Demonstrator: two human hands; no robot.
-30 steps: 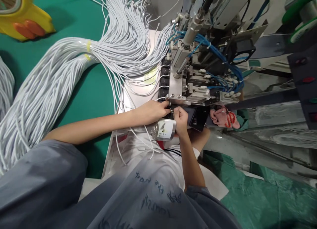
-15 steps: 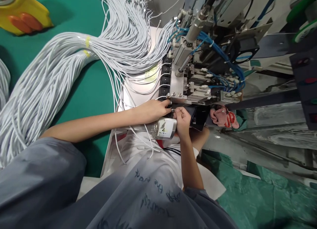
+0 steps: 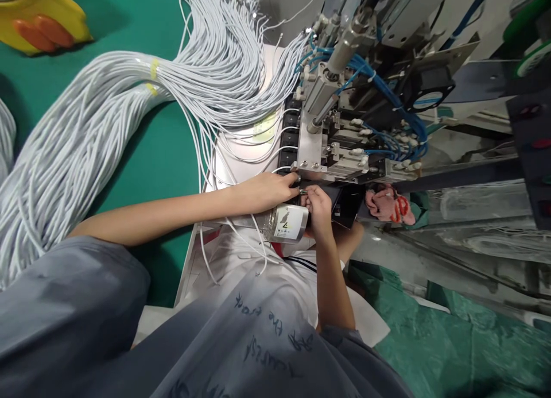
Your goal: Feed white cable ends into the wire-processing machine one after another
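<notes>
My left hand (image 3: 272, 190) reaches in from the left to the near end of the machine's row of black holder blocks (image 3: 287, 139). Its thumb and fingers are bent together there; what lies under them is hidden. Close against its fingertips, my right hand (image 3: 318, 205) is closed in a pinch on a small metal cable end (image 3: 303, 192). White cables (image 3: 282, 151) run into the holder blocks just beyond my hands. A silver box with a warning label (image 3: 287, 223) stands just below both hands.
A thick bundle of white cables (image 3: 116, 93), bound with yellow tape, covers much of the green table (image 3: 167, 157). The pneumatic machine (image 3: 310, 145) rises ahead with blue hoses (image 3: 379, 88). A yellow toy-like object (image 3: 47, 19) sits far left; a pink cloth (image 3: 385, 203) lies right.
Both hands stay in nearly the same place. The metal cable end between the fingertips shows a little more clearly now. The whole view has shifted slightly.
</notes>
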